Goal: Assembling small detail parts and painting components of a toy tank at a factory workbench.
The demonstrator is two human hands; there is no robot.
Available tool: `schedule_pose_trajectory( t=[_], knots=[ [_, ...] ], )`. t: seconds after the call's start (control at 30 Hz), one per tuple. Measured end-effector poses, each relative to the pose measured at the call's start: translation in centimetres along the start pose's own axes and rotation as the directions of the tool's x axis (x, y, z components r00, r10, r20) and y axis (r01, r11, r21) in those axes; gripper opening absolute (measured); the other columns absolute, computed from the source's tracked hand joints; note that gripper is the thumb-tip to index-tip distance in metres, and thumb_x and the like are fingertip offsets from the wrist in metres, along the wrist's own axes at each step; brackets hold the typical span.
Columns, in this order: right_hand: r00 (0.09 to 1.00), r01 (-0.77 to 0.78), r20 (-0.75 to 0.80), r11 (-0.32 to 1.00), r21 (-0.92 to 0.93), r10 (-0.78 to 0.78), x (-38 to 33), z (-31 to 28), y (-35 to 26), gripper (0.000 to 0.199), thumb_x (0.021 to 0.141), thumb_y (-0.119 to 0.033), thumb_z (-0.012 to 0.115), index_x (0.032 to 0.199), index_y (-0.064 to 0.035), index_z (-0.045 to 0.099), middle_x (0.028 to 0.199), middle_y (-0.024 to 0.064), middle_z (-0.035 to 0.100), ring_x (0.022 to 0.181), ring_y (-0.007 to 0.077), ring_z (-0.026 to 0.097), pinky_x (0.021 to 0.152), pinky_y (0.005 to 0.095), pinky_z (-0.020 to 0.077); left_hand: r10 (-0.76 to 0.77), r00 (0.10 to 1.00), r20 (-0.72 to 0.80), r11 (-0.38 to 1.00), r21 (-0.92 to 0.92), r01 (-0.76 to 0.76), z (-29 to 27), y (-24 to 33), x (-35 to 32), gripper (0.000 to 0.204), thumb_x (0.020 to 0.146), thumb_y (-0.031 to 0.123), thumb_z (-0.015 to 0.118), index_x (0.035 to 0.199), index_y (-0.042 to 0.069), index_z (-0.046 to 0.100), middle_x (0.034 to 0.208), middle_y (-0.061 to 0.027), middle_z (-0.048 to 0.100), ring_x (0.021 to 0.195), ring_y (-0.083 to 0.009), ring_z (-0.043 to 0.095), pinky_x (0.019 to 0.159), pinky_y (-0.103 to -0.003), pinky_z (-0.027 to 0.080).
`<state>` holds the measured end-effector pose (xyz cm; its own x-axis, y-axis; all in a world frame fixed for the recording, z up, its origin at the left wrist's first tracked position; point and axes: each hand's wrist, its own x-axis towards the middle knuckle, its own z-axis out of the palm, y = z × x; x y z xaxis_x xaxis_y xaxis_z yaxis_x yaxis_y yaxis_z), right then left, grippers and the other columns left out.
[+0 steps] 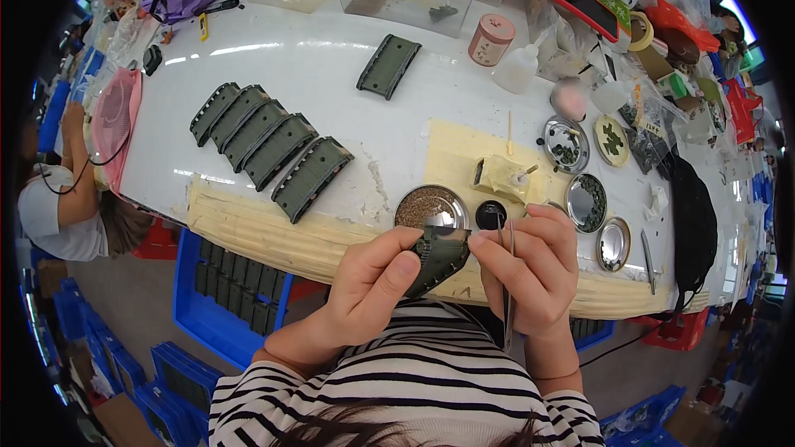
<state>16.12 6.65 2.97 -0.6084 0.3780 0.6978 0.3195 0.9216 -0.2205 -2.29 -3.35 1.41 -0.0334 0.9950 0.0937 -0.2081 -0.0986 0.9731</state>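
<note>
Both hands meet at a dark green moulded piece, held up at the near edge of the table, in front of the striped shirt. On its left side, the left hand pinches it between thumb and fingers. On its right, the right hand has fingertips at the corner of the piece and grips steel tweezers among its fingers, tips pointing away from the body.

At far left, another person sits near a pink mesh bag at the table's edge. Next comes a slanting row of green ribbed panels, set close together; below the table, a blue crate holds similar ones. A single green panel lies apart, farther back.

Beyond the held piece is a steel dish of brown granules, with a small black cup just to its right and a yellowish block behind the cup. Farther right, two steel dishes contain small dark green parts, and a third dish stands nearer the person. A second pair of tweezers lies beside a black cloth.
</note>
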Motion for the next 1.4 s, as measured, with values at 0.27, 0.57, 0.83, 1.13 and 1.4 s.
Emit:
schedule_pose_trajectory(
  t=[0.27, 0.57, 0.83, 1.13, 1.4],
  knots=[
    [0.988, -0.115, -0.098, 0.990, 0.086, 0.123, 0.4, -1.2, -0.1, 0.024, 0.072, -0.020, 0.077, 0.092, -0.0090, 0.072, 0.082, 0.0033, 0.066, 0.082, 0.0228, 0.057, 0.081, 0.0418, 0.0508, -0.140, 0.990, -0.023, 0.912, -0.391, 0.120, 0.5, -1.2, 0.9, 0.053, 0.101, 0.040, 0.042, 0.125, -0.007, 0.047, 0.114, -0.0257, 0.063, 0.098, -0.0252, 0.066, 0.085, -0.036, 0.053],
    [0.970, -0.188, -0.130, 0.973, 0.132, 0.205, -0.8, -1.6, 0.5, 0.036, 0.074, -0.036, 0.075, 0.092, -0.0060, 0.072, 0.077, 0.0056, 0.058, 0.082, 0.0265, 0.055, 0.083, 0.0453, 0.0497, -0.142, 0.986, -0.088, 0.947, -0.304, 0.109, -0.7, -1.2, 0.5, 0.031, 0.092, 0.003, 0.060, 0.120, -0.007, 0.053, 0.110, -0.0139, 0.064, 0.095, -0.0177, 0.066, 0.083, -0.029, 0.055],
    [0.964, -0.224, -0.117, 0.967, 0.122, 0.238, -1.3, -1.6, 0.8, 0.030, 0.071, -0.028, 0.077, 0.090, -0.0058, 0.073, 0.076, 0.0068, 0.057, 0.080, 0.0277, 0.055, 0.081, 0.0446, 0.0496, -0.040, 0.863, -0.503, 0.968, 0.193, 0.157, -4.6, 1.0, -0.5, 0.054, 0.081, 0.005, 0.074, 0.127, -0.003, 0.048, 0.096, -0.0101, 0.066, 0.085, -0.0127, 0.065, 0.075, -0.022, 0.052],
    [0.977, -0.195, -0.064, 0.972, 0.132, 0.205, -0.7, -1.2, 0.0, 0.027, 0.071, -0.027, 0.078, 0.090, -0.0073, 0.073, 0.075, 0.0059, 0.058, 0.077, 0.0270, 0.056, 0.079, 0.0430, 0.0500, 0.217, 0.933, -0.289, 0.570, 0.813, 0.119, -5.2, 0.7, -1.0, 0.058, 0.065, 0.014, 0.086, 0.114, 0.000, 0.058, 0.088, -0.0104, 0.061, 0.079, -0.0226, 0.060, 0.068, -0.031, 0.050],
    [0.977, -0.198, -0.049, 0.973, 0.118, 0.205, -0.7, -1.4, 0.0, 0.027, 0.073, -0.029, 0.077, 0.089, -0.0075, 0.073, 0.074, 0.0052, 0.058, 0.076, 0.0257, 0.056, 0.079, 0.0425, 0.0498, 0.302, 0.952, -0.058, 0.266, 0.964, -0.026, -5.4, 1.6, -1.1, 0.050, 0.062, 0.014, 0.084, 0.106, 0.001, 0.065, 0.103, -0.0109, 0.060, 0.093, -0.0293, 0.056, 0.082, -0.038, 0.047]
  ],
)
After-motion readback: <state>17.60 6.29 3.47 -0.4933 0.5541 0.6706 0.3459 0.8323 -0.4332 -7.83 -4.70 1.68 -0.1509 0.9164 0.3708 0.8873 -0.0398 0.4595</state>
